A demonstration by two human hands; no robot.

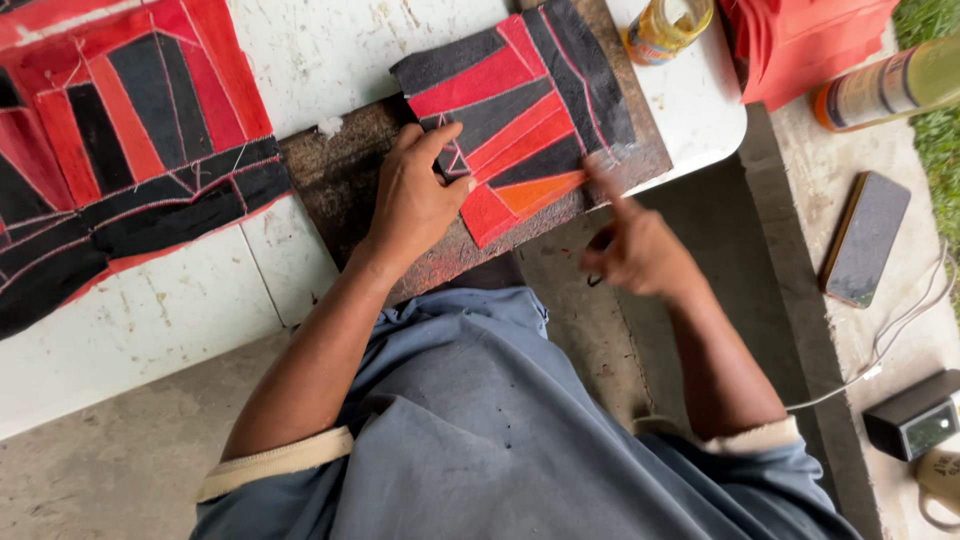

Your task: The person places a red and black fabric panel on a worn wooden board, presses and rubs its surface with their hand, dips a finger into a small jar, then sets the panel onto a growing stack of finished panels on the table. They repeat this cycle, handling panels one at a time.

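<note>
A patchwork piece of red, black and orange fabric strips lies on a dark worn board set on a white table. My left hand rests flat on the piece's near left corner, fingers spread, pinning it down. My right hand is at the piece's right edge, index finger stretched out and touching the orange strip, the other fingers curled around a small dark object I cannot make out.
A larger red and black patchwork covers the table's left side. A glass jar, red folded cloth and a yellow bottle sit at the top right. A phone, a cable and a small dark box lie on the concrete ledge.
</note>
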